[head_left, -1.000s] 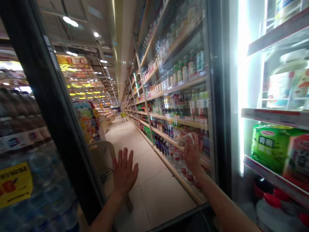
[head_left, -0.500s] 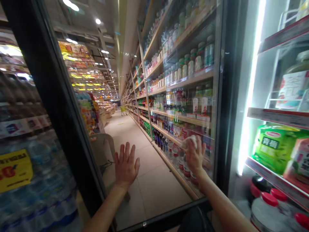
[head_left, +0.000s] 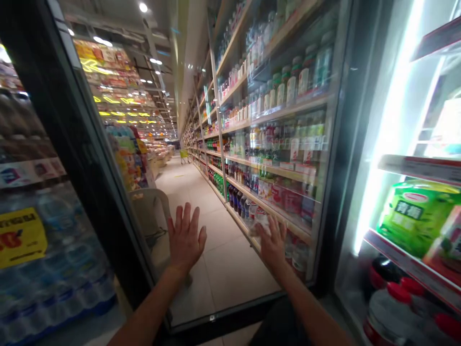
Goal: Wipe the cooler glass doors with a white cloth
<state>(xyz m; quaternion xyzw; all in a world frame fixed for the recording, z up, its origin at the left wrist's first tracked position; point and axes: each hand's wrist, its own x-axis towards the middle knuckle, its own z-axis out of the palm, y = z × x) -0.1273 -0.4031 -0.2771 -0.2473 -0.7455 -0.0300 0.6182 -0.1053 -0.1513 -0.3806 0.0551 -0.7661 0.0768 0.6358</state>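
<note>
A glass door (head_left: 230, 278) in a black frame stands in front of me, and the aisle shows through it. My left hand (head_left: 185, 238) lies flat against the pane, fingers stretched up and slightly spread, holding nothing. My right hand (head_left: 272, 240) presses a crumpled white cloth (head_left: 262, 223) to the glass on the lower right part of the pane. The cloth is partly hidden behind the fingers and a little blurred, so its full shape does not show.
At right is a lit cooler with a green package (head_left: 414, 216) on a shelf and red-capped bottles (head_left: 391, 302) below. Packs of water bottles (head_left: 61, 259) with a yellow price sign (head_left: 21, 238) stand at left. Beyond the glass are a chair (head_left: 149, 211) and drink shelves (head_left: 273, 168).
My right hand has slid left and slightly down across the glass with the cloth. My left hand stays almost where it was. The view has shifted slightly.
</note>
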